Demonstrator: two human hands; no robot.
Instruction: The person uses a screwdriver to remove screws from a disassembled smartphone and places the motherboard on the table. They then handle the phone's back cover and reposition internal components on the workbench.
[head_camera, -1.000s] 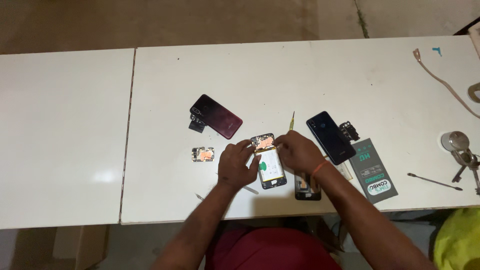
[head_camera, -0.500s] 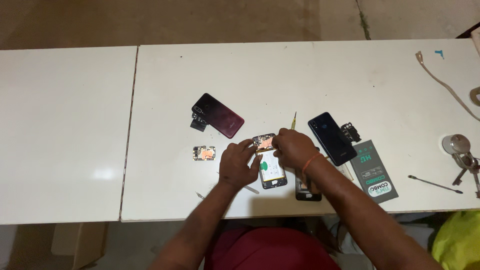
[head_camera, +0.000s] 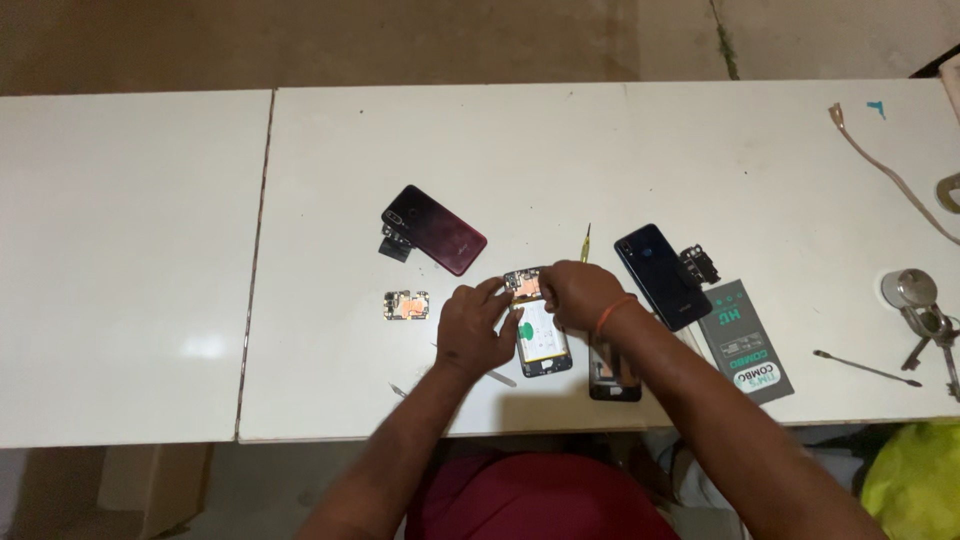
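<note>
table: white top (head_camera: 700, 150) is carrying everything; a seam is running down at its 9 o'clock side.
loose board: small circuit board (head_camera: 406, 305) is lying alone, at 9 o'clock of the left hand, apart from it.
red phone: dark red phone (head_camera: 435, 229) is lying back-up at 11 o'clock of the hands, untouched.
left hand: left hand (head_camera: 475, 325) is resting on the open phone's left edge, fingers curled together and pressing against it.
open phone: opened phone (head_camera: 543, 340) is lying flat between both hands, near the table's front edge, insides showing.
right hand: right hand (head_camera: 580, 293) is pinching the small part (head_camera: 523, 282) at the phone's 12 o'clock end, fingertips closed on it.
change: versus a second ago, hands are sitting in nearly the same spots; both are still working the top end, so the job reads as mid-step.
blue phone: dark blue phone (head_camera: 661, 262) is lying at 3 o'clock of the right hand, untouched.
box: grey-green packet (head_camera: 744, 340) is lying beyond it.
</note>
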